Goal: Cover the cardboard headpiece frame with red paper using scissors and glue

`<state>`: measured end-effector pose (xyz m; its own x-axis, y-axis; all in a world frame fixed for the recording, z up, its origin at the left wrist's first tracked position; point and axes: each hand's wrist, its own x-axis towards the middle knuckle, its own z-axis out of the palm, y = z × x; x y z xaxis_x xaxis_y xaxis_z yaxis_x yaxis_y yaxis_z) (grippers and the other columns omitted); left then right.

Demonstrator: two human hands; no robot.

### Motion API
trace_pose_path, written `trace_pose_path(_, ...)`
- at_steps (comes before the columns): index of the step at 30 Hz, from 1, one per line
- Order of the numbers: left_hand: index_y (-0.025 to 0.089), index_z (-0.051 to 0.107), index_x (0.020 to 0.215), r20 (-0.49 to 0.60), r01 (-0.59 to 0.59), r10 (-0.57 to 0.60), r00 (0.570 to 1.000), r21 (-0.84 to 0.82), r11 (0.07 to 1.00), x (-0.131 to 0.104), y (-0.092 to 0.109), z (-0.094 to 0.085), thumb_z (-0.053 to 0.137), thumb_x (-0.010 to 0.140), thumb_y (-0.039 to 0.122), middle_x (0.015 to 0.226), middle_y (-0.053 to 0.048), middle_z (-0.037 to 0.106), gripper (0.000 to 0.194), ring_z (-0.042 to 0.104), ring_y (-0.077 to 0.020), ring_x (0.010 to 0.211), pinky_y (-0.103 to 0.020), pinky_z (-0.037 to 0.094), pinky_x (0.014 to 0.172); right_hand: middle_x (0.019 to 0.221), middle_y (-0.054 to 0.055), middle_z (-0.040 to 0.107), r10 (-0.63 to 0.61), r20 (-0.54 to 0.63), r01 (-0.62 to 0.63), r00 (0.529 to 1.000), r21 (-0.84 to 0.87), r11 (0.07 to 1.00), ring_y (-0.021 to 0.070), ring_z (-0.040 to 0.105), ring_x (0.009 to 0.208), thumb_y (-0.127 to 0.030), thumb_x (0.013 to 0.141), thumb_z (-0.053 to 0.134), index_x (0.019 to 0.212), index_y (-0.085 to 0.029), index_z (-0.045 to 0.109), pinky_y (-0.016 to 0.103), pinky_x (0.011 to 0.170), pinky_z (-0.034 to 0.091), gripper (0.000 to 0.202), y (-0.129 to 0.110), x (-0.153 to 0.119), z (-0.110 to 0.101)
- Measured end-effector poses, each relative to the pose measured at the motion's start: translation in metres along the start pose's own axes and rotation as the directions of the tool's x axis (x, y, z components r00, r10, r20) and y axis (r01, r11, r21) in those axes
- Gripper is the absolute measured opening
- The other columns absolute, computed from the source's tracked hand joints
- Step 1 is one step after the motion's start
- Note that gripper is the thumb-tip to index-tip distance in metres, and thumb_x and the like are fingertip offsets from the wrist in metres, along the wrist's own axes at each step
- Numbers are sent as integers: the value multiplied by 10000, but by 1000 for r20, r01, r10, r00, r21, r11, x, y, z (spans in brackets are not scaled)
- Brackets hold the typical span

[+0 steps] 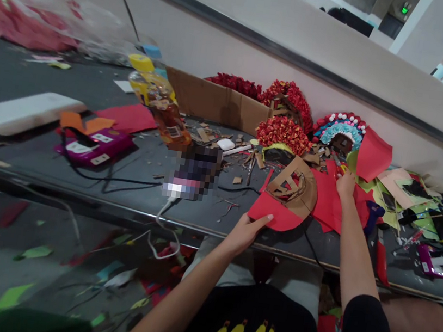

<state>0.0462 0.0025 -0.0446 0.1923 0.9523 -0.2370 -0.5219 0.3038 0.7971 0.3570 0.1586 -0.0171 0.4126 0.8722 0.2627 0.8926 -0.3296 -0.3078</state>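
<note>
Black shirt: a black shirt [260, 325] with yellow marks fills the nearest part of the view, and both bare arms reach forward from it.
Left hand: the left hand [246, 231] is closed on the near corner of the red paper piece [276, 213], thumb on top, at the front edge of the counter [118, 195].
Red paper piece: it lies flat on the counter and passes under the cardboard frame [295, 187], a curved brown shape with cut-out openings; the two seem joined, but I cannot tell how.
Right hand: the right hand [346, 184] is farther away, just beside the frame, with the fingers bent over red paper sheets [329, 203]; whether it pinches something small I cannot tell.
Step in hand: I judge that the person steadies the half-made headpiece with the left hand while the right hand searches or picks among the red sheets.
Next move: it probably calls for bringing a piece from the right onto the frame with care, while the left hand does not let the base slide.
Tools at right: a blue glue gun [372, 214] and purple tools [426, 259] lie near the right arm, among green paper scraps [388, 209].
Middle of counter: a yellow bottle [159, 99], a purple box [94, 145] and a white device [18, 113] stand well apart to the left.
Far side: finished headpieces with red flowers [283, 133] and a blue one [340, 129] rest beside a cardboard box [218, 102] against the wall.
</note>
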Motion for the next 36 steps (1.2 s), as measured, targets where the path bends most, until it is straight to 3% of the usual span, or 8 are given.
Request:
trace_pose_path(5, 116, 709, 911, -1, -17, 17, 1000, 8, 1000, 1, 0, -1, 836, 525, 373, 900, -102, 738, 480, 676, -261, 901, -396, 488, 909, 1015, 126, 653, 123, -59, -83, 991, 457, 886, 191, 620, 896, -326, 863, 419, 1122, -103, 561, 311, 788, 481, 371, -11, 4, -13)
trace_pose_path(10, 121, 707, 902, 12, -21, 21, 1000, 10, 1000, -1, 3, 3, 824, 547, 368, 912, -93, 737, 448, 675, -245, 898, -374, 489, 903, 762, 7, 651, 151, -33, -77, 988, 741, 667, 109, 578, 604, -401, 805, 496, 957, -161, 591, 240, 594, 483, 299, -27, -9, -27)
trace_pose_path(12, 121, 710, 881, 17, -23, 22, 1000, 21, 1000, -1, 3, 3, 825, 540, 380, 898, -94, 738, 444, 677, -250, 888, -370, 498, 881, 739, -17, 630, 154, -5, -76, 988, 856, 511, 88, 543, 566, -397, 745, 585, 892, -177, 578, 219, 555, 459, 264, -32, -16, -33)
trace_pose_path(16, 123, 713, 886, 20, -25, 24, 1000, 30, 999, -1, 2, 1, 823, 543, 388, 897, -102, 738, 447, 680, -254, 881, -376, 504, 867, 680, -58, 580, 148, 119, -129, 982, 990, 59, 65, 483, 523, -352, 650, 702, 796, -203, 534, 197, 508, 413, 269, -40, -25, -49)
trace_pose_path(18, 126, 713, 893, 17, -27, 26, 1000, 28, 999, 0, 1, 0, 823, 547, 385, 900, -100, 738, 446, 681, -248, 878, -373, 500, 876, 663, -70, 558, 108, 146, -140, 983, 988, -63, 64, 482, 533, -360, 667, 700, 790, -214, 527, 196, 526, 416, 258, -46, -30, -61)
trace_pose_path(25, 125, 704, 919, 39, -29, 29, 999, 7, 1000, 3, -3, -3, 816, 575, 366, 919, -92, 737, 435, 682, -234, 884, -362, 497, 896, 718, -36, 529, -188, 76, -108, 979, 980, -166, 91, 478, 613, -576, 786, 557, 800, -259, 568, 230, 604, 440, 318, -72, -67, -110)
trace_pose_path(30, 123, 696, 950, 2, -37, 37, 999, -5, 999, 2, -2, -1, 833, 538, 366, 931, -94, 734, 498, 673, -244, 921, -375, 494, 914, 680, -18, 452, -245, 111, -150, 963, 978, -146, 105, 420, 568, -738, 775, 410, 766, -247, 565, 240, 543, 418, 515, -81, -94, -124)
trace_pose_path(36, 138, 700, 903, -6, -29, 29, 1000, -11, 1000, -1, 2, 3, 838, 523, 364, 891, -84, 737, 463, 674, -243, 901, -374, 507, 891, 644, -25, 359, -283, 170, -255, 944, 919, -300, 103, 323, 524, -836, 686, 380, 791, -227, 577, 233, 478, 369, 648, -80, -128, -132)
